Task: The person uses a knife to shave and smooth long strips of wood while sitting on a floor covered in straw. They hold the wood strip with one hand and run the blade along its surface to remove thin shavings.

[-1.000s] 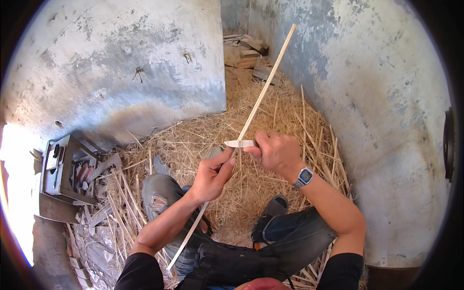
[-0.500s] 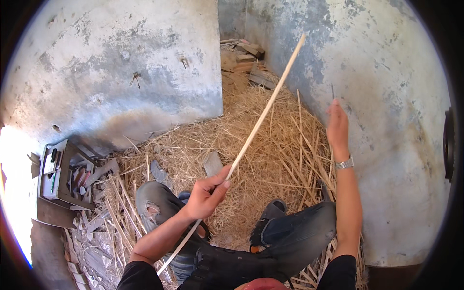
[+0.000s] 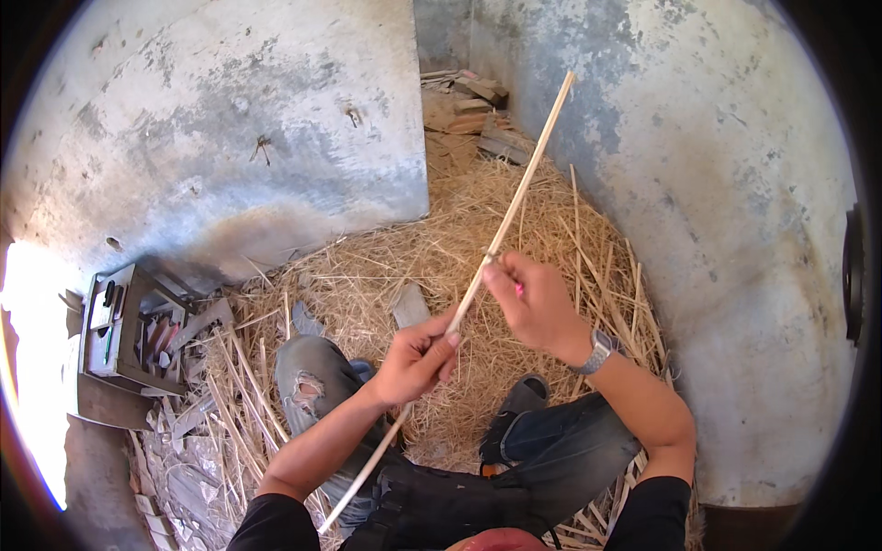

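Weathered walls [image 3: 248, 110] enclose a floor of straw-like shavings [image 3: 367, 248]. My left hand [image 3: 418, 363] pinches a pale strip [image 3: 527, 174], which slants over my left leg [image 3: 312, 372] and up beside my right hand [image 3: 537, 308], curled around a mostly hidden tool [image 3: 520, 289], pink showing.

Hidden inside left hand [image 3: 421, 363]: short length of stick [image 3: 530, 165]. Mostly covered by right hand [image 3: 540, 308]: knife [image 3: 490, 253], with blade too foreshortened to trace. Cut off by lower edge: both sleeves [image 3: 276, 525] and red object [image 3: 501, 540]. Too small to identify: several objects inside stand [image 3: 99, 360].
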